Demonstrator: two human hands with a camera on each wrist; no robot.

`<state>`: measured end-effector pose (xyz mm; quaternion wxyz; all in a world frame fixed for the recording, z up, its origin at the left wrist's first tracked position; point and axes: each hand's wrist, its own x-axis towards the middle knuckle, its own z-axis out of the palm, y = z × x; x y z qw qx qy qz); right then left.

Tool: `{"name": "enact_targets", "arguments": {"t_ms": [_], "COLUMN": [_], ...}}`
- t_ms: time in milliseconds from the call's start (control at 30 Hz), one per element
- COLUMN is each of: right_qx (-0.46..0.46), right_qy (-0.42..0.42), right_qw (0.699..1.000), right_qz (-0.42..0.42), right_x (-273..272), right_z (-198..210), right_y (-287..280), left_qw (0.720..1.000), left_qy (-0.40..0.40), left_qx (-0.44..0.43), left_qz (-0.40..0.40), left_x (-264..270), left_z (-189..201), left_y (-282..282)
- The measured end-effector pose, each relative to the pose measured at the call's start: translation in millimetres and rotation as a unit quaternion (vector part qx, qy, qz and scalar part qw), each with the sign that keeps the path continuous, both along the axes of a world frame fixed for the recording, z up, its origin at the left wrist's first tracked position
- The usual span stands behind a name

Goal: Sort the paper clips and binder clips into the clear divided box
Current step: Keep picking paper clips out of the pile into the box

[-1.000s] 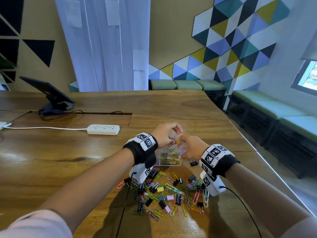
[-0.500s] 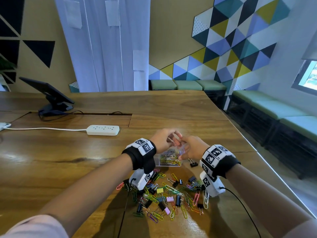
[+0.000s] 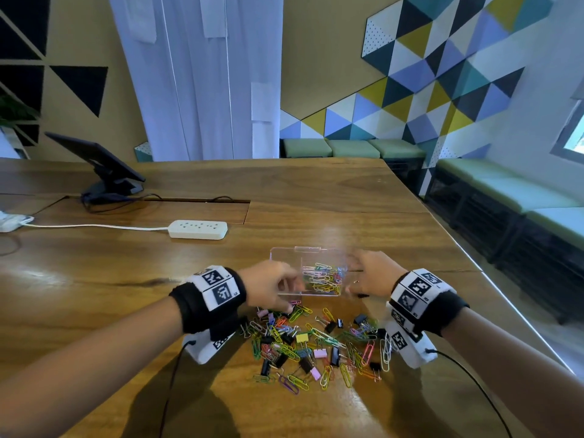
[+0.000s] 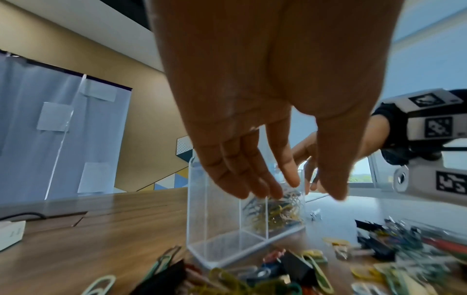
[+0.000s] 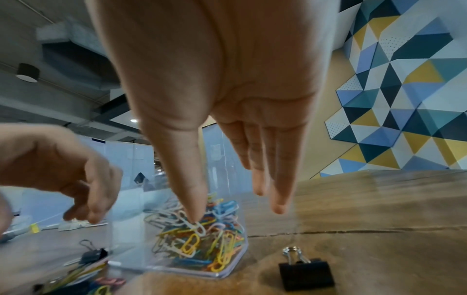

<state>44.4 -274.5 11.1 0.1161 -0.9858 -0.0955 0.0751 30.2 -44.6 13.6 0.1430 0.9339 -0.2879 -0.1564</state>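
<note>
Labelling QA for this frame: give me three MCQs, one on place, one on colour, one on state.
1. Where is the loose clip pile relative to the clear divided box?
A. Nearer the person
B. Beyond it
C. Inside it

2. What colour is the lone binder clip by the box's right end?
A. Pink
B. Black
C. Yellow

3. How is the box's left compartment?
A. Full of binder clips
B. Lidded
C. Empty

Key: A, the head view shows the pile between box and person; B, the right wrist view shows a black body; C, the left wrist view shows bare clear walls, while the paper clips fill only the right side.
</note>
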Motion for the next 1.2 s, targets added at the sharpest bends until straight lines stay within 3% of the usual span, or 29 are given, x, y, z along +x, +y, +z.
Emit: {"name": "enact_targets", "arguments": {"t_ms": [133, 400, 733, 1200], "right_qx": [-0.070, -0.031, -0.076, -0.033], "right_qy": [0.030, 0.144, 0.142, 0.100], "right_qw": [0.997, 0.984, 0.984, 0.990], "right_qz": [0.033, 0.101, 0.078, 0.092], "right_x": [-17, -60, -72, -68], "right_z": [-2, -7, -30, -25], "right_y": [-11, -16, 5, 10], "left_qw": [0.997, 0.991, 0.984, 0.998], "left_qy": [0.027, 0.058, 0.017, 0.027], "left_qx": [0.075, 0.120, 0.175, 0.054], "left_qz": [-0.024, -0.028, 0.018, 0.017], "left_x": [-15, -37, -60, -41], "left_z": [-8, -22, -42, -36], "left_y": [13, 19, 0, -9]}}
